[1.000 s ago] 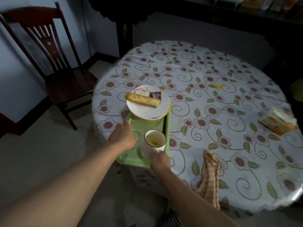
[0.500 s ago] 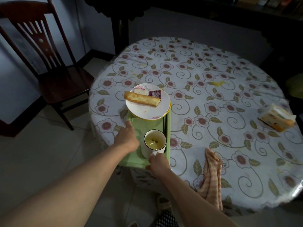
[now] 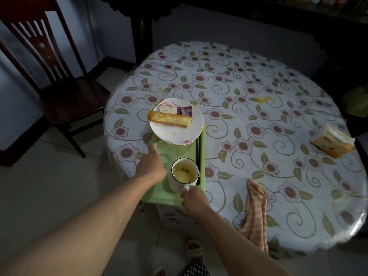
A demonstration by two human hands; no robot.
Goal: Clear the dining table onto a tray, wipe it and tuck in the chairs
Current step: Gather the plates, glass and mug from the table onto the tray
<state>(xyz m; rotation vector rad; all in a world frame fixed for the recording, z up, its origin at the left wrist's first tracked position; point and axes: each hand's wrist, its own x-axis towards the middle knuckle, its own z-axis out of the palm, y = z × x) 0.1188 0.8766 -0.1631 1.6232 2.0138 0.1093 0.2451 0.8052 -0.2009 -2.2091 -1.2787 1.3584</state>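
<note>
Dim room, round table being covered by a flowery plastic cloth, and a green tray is sitting at its near-left edge, partly hanging over. A plate with a bread stick and cake slices is being carried on the tray's far end, with a white mug of yellowish drink at the near end and dark chopsticks along the right side.

The mug's handle is being pinched by the right hand, fingers curled onto it. A clear glass, hard to make out, is being gripped by the left hand, pointing finger stretched toward the plate; how tight that grip is can't really be told.

Handling-wise: the mug is probably heavy-ish and sloshy since it's nearly full, so it's best being held by the handle and kept level. The glass is likely slippery and breakable. The tray, loaded and overhanging, could tip if it's being lifted from one end only, so both long sides look safer.

Still lying on the table: an orange checked cloth draped over the near edge, a tissue pack far right, and yellow spill marks. A dark wooden chair is standing pulled out on the left.
</note>
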